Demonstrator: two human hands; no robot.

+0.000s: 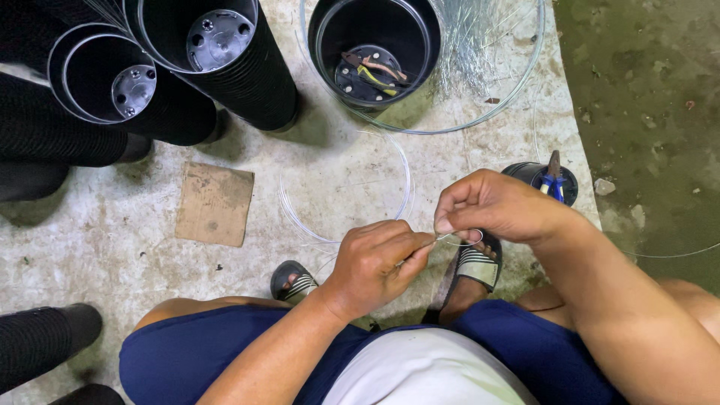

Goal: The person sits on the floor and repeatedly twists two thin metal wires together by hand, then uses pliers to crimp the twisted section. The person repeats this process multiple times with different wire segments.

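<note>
1. We see our left hand (373, 262) and right hand (491, 204) meeting just above our knees, both pinched on a thin wire (442, 238). Its fine strand is hard to make out against the floor (112, 247).
2. The left hand is closed tight, thumb over fingers, holding the near-left end of the wire. Most of what it grips is hidden inside the fist.
3. The right hand is curled narrow, thumb and forefinger nipping the far-right part of the wire, where it bends into a small loop (471, 238).
4. The wire's short visible run lies with its long axis going from near-left to far-right, rising slightly toward the right hand. Where its free ends go, we cannot tell.
5. A larger coil of the same pale wire (405, 180) lies on the floor just beyond our hands. Parts of its ring fade out of sight.
6. Farther off stands a black pot (375, 45) holding pliers with red and yellow handles (373, 71), inside a wide wire hoop (517, 82).
7. To the far left, stacked black pots (225, 52) are cut off by the frame's edge.
8. A small dark cup (536, 176) right of our hands holds blue-handled pliers (553, 180). It is partly hidden by the right hand.
9. A cardboard scrap (215, 204) lies on the left. Our sandals (472, 262) are partly covered by our arms.
</note>
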